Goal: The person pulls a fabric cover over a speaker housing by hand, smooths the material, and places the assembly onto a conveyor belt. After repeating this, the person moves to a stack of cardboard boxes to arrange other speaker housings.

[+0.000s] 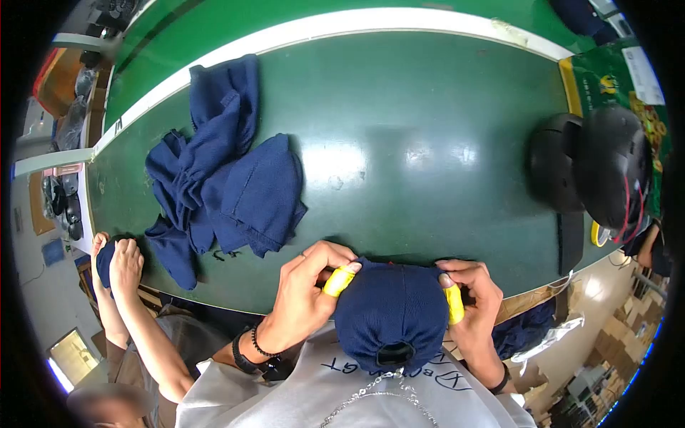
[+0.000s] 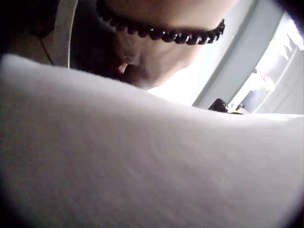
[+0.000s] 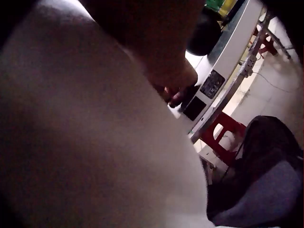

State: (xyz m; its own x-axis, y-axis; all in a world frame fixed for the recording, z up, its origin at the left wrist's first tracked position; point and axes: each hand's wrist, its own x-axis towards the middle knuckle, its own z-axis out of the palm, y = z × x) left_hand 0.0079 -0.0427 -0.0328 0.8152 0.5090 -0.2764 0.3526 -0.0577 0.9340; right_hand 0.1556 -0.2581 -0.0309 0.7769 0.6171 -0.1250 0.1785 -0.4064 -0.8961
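A navy knit fabric cover (image 1: 392, 307), rounded and taut with a gathered round hole at its lower end, is held close to the person's chest. Its upper left corner is gripped by the left hand (image 1: 303, 285), thumb and fingers pinching the edge. The right hand (image 1: 472, 303) pinches the upper right corner the same way. Bright yellow wraps (image 1: 338, 281) cover part of both thumbs. Whatever fills the cover is hidden. White sleeve cloth blocks most of both wrist views, leaving only part of each hand in sight.
Several navy fabric pieces (image 1: 235, 178) lie heaped on the green table (image 1: 428, 93), left of the hands. Black rounded shells (image 1: 610, 167) with red wires sit at the right, beside a green-and-yellow bag (image 1: 606, 78). At the left, another person's hands (image 1: 125, 267) hold a small navy piece.
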